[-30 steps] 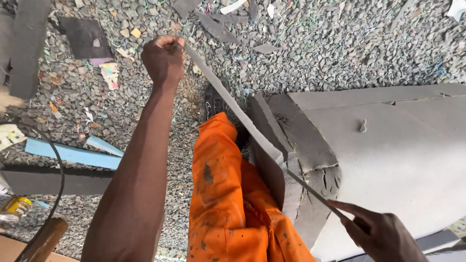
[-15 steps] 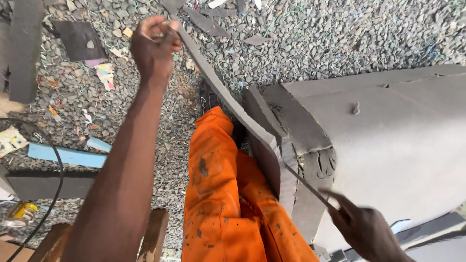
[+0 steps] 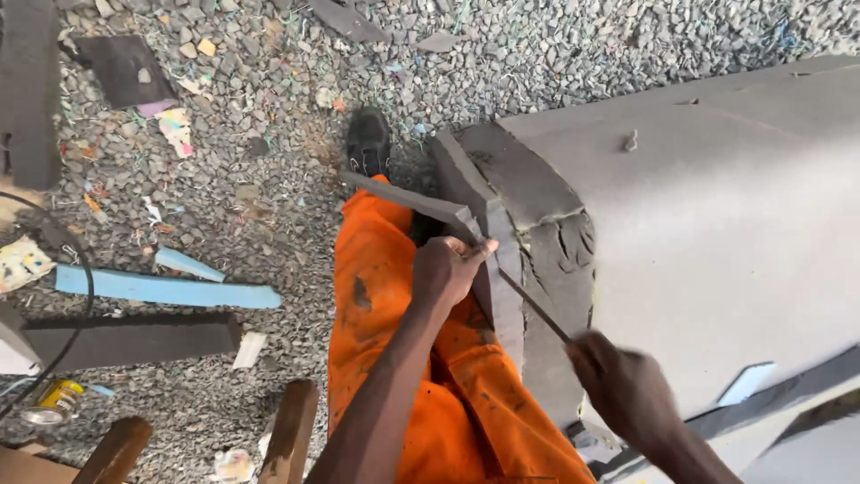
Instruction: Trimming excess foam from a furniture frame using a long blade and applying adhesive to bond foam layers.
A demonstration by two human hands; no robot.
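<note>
Head view, looking down. Left hand (image 3: 448,269) is closed around a thin grey foam strip (image 3: 408,202), beside the torn corner of a large grey foam block (image 3: 708,224). Right hand (image 3: 627,390) is closed on a thin dark blade (image 3: 533,309) running into the cut. Orange trouser leg (image 3: 385,305) and black shoe (image 3: 368,142) stand on gravel (image 3: 269,179).
</note>
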